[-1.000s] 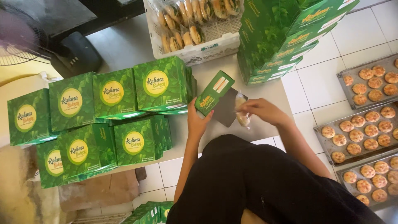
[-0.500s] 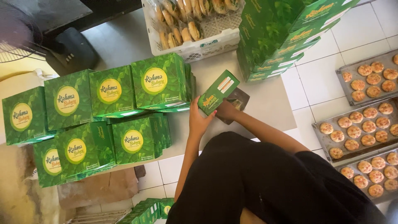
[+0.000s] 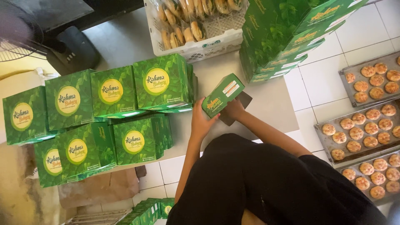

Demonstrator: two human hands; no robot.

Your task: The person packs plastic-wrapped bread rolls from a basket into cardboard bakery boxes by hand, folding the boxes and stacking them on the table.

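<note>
A small green cardboard box (image 3: 222,96) with a yellow logo is held tilted over the low white table (image 3: 271,104). My left hand (image 3: 203,121) grips its near left end. My right hand (image 3: 234,111) is pressed against the box's underside at its open end, fingers closed on it next to a dark inner flap (image 3: 243,101). I cannot see what is inside the box. Both forearms reach forward from my lap, which is covered in black cloth.
Stacked green square boxes (image 3: 112,93) fill the table's left side. A white crate (image 3: 200,46) of wrapped pastries stands at the back, with a pile of flat green cartons (image 3: 283,37) beside it. Trays of round baked cookies (image 3: 362,133) lie on the tiled floor at right. A fan (image 3: 16,37) is at far left.
My right hand, which held a wrapped pastry beside the box, has moved in to the box's open end. The pastry is out of sight and the box has dropped slightly.
</note>
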